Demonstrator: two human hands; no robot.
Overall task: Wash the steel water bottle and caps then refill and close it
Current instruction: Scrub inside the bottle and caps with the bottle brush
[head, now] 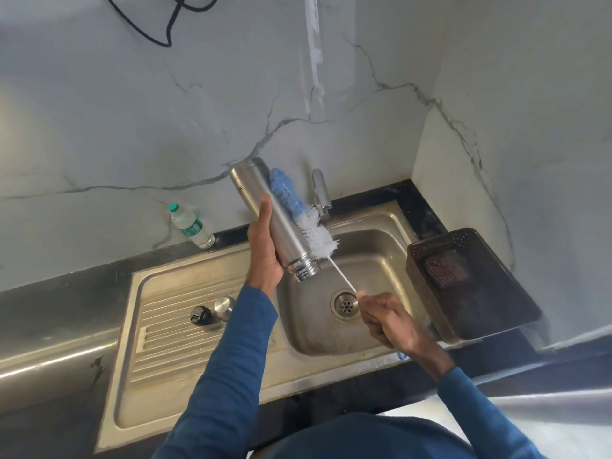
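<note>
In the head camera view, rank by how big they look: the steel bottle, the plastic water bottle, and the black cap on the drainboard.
1. steel bottle
2. plastic water bottle, though it stands farther from the camera
3. black cap

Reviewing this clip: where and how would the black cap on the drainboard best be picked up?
Take the black cap by its rim, coming straight down from above. It sits low on the ridged drainboard, and the steel cap stands close on its right, so a top-down grip on the other sides looks clearest.
</note>
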